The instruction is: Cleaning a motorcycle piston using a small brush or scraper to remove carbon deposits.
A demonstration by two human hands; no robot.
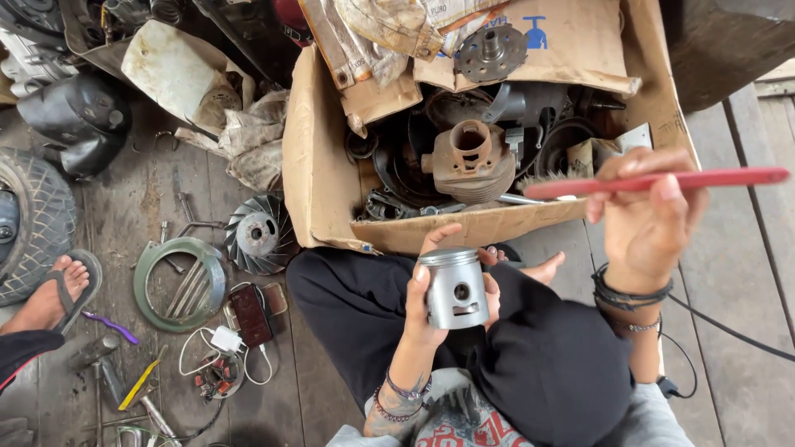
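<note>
- Left-hand (431, 302) grip: clenched around a shiny silver metal piston with a round pin hole in its side (455, 289), fingers behind it and thumb at its left edge; the piston stands upright, crown toward the box, above the person's lap in black trousers (538, 356).
- Right-hand (642, 219) grip: pinched on a thin red-handled brush (662, 180), which lies almost level across the view; its dark bristled end (551, 178) reaches left over the box's near wall, and the long handle juts right past the fingers.
- Brush and piston are apart, the brush higher in the view and to the right.
- Just beyond the piston sits an open brown cardboard box (319, 165) on the grey wooden floor (729, 273), filled with dark engine parts; a rusty finned cylinder (469, 161) lies near its middle, and a round drilled metal hub (491, 51) rests on the far flap.
- Left of the box on the floor lie a grey finned fan wheel (258, 234), a green ring-shaped cover (178, 285), a white charger with cable (224, 338) and a dark red phone (249, 314).
- At the far left, another person's foot in a sandal (58, 294) rests beside a knobbly black tyre (33, 219).
</note>
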